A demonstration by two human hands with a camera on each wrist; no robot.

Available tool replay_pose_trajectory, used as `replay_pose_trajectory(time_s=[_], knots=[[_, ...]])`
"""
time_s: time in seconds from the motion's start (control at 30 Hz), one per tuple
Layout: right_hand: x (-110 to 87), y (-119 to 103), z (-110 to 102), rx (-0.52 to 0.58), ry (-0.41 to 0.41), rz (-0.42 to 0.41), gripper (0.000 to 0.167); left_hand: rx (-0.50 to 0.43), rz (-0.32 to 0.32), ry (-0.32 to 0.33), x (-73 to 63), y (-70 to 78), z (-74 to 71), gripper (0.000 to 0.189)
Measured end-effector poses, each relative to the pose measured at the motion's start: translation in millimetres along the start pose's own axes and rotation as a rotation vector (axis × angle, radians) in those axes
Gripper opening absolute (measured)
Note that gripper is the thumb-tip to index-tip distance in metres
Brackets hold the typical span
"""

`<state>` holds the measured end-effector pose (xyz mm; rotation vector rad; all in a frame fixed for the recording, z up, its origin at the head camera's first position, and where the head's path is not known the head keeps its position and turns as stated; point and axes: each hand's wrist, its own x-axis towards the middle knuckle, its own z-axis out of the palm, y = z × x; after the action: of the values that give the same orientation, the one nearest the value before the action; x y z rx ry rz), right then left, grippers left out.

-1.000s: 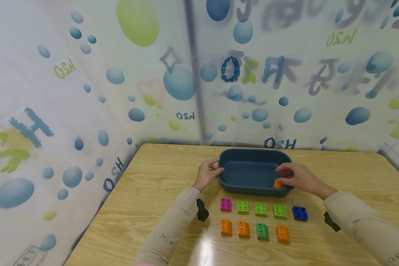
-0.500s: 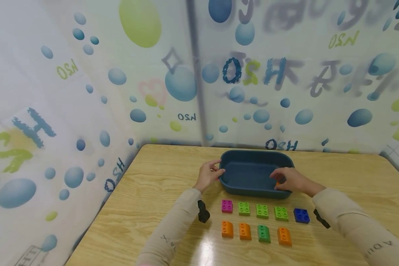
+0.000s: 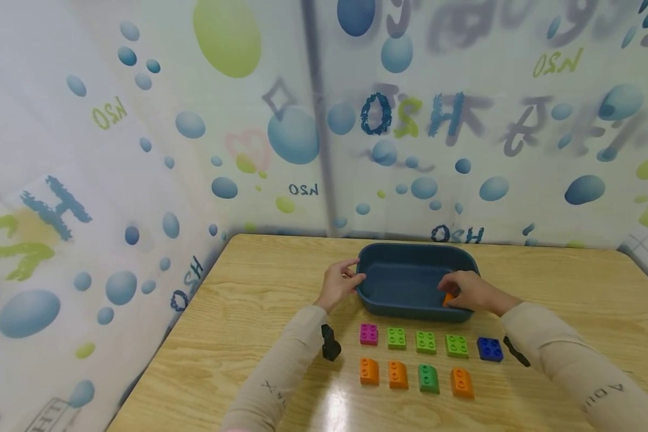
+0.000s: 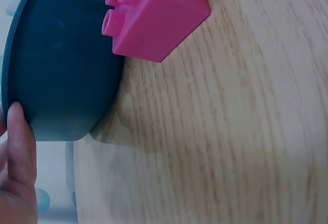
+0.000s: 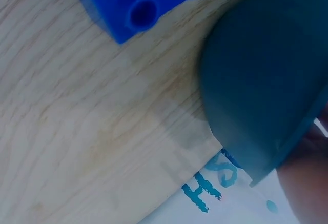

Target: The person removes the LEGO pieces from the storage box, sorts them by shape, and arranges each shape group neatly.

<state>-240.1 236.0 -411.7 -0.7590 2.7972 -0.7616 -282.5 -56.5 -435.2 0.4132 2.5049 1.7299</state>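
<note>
A dark blue oval tub stands on the table. At its left end my left hand pinches the rim, with the thumb on the outer wall in the left wrist view. My right hand reaches over the right end and pinches an orange building block inside, low down near the front wall. Fingers partly cover that block. Whether it touches the tub floor I cannot tell. In the right wrist view only a blurred part of the hand shows, behind the tub wall.
Before the tub, blocks lie in two rows on the wooden table. The back row has a magenta block, several lime ones and a blue one. Orange blocks and one green block form the front row.
My right hand has moved slightly left and down, deeper into the tub, with the orange block. The left hand keeps its hold on the rim. The rows of blocks are the same.
</note>
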Motion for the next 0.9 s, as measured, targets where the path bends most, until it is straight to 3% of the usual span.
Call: replay_pose_trajectory(time_s=[0.27, 0.6, 0.77, 0.9], knots=[[11.0, -3.4, 8.8, 0.119, 0.086, 0.045, 0.025, 0.008, -0.003, 0.000, -0.9, 1.9, -0.1, 0.042], [21.6, -7.2, 20.1, 0.156, 0.161, 0.108, 0.028, 0.005, 0.004, 0.001, -0.8, 4.0, 1.5, 0.042], [20.5, -7.3, 18.5, 0.170, 0.166, 0.120, 0.032, 0.013, 0.003, 0.008, -0.4, 3.1, 1.5, 0.042], [20.0, -5.1, 16.1, 0.152, 0.119, 0.141, 0.037, 0.013, 0.002, 0.013, -1.4, 2.4, 0.8, 0.042]])
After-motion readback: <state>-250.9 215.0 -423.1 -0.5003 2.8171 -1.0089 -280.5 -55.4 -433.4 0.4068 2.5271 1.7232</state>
